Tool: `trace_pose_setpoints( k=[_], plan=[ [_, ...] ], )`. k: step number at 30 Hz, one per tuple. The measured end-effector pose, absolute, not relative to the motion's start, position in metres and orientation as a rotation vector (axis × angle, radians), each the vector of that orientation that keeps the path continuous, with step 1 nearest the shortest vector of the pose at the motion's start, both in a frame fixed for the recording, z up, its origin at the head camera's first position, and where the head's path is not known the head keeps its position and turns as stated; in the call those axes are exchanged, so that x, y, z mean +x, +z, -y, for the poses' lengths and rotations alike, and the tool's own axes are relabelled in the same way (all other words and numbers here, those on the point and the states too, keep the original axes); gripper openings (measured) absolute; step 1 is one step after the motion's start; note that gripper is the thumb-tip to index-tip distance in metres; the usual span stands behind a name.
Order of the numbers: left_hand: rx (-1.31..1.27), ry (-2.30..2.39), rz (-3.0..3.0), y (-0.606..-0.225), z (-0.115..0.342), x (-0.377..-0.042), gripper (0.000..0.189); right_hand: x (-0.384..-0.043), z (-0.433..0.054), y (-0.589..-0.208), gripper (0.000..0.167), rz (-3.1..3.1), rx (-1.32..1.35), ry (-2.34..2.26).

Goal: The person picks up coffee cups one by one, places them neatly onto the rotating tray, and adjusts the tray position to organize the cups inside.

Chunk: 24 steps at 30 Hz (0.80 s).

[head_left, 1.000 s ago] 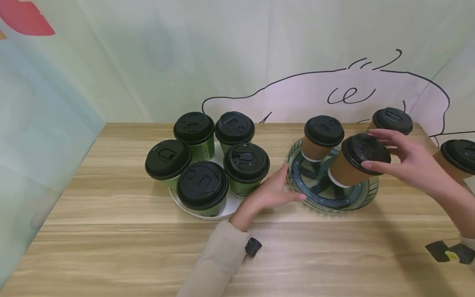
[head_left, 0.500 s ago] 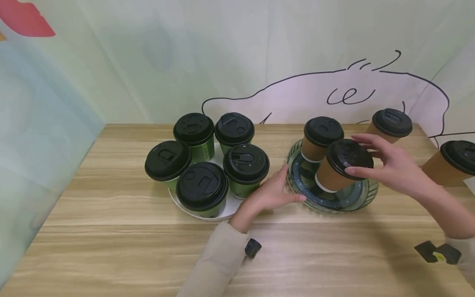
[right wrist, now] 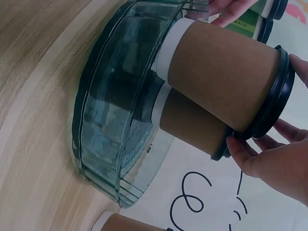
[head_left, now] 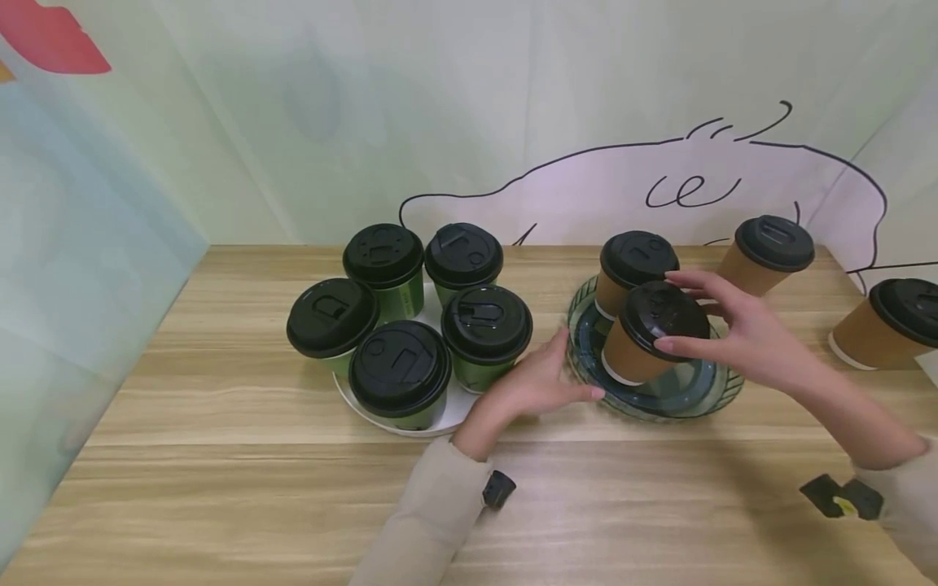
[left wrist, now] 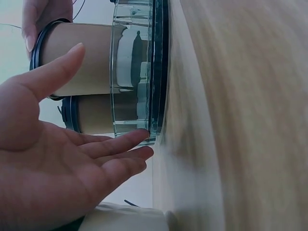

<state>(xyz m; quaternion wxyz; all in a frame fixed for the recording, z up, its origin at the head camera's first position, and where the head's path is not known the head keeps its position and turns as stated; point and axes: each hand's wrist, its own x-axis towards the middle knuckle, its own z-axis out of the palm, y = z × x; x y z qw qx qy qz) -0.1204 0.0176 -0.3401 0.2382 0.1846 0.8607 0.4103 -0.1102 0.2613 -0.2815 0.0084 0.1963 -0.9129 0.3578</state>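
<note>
"Holding something, is the right hand [head_left: 751,334]?"

"Yes, its thumb and fingers pinch the black lid [head_left: 663,314] of a brown cup [head_left: 632,352], which is tilted over the glass dish [head_left: 721,395], just beside a second brown cup [head_left: 634,264]."

"And the left hand [head_left: 542,378]?"

"Its thumb and fingers are spread beside the dish; whether they touch it, one cannot tell."

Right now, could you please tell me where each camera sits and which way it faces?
Head: head-worn, facing forward and down at the table; left hand, right hand and sleeves show.
Left wrist: worn there, facing the glass dish; left hand large, right hand partly.
Right wrist: worn there, facing the held brown cup; right hand at right edge, left hand at top.
Shared: both wrist views show glass dish and brown cup.
</note>
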Motion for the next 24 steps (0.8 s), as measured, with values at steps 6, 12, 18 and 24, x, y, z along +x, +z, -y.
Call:
trace_pose_setpoints(
  k=[6, 12, 18, 24],
  plan=[
    [0.518, 1.100, -2.367, -0.339, -0.018, -0.121, 0.095, -0.110, -0.255, -0.283, 0.071, 2.850, 0.644, 1.117],
    [0.534, 1.091, -2.375, -0.339, -0.018, -0.121, 0.094, -0.111, -0.247, -0.283, 0.071, 2.851, 0.649, 1.141],
    [0.548, 1.075, -2.391, -0.338, -0.018, -0.121, 0.094, -0.113, -0.241, -0.284, 0.069, 2.861, 0.634, 1.139],
    [0.569, 1.063, -2.402, -0.337, -0.018, -0.121, 0.093, -0.115, -0.238, -0.286, 0.070, 2.853, 0.633, 1.117]
  ],
)
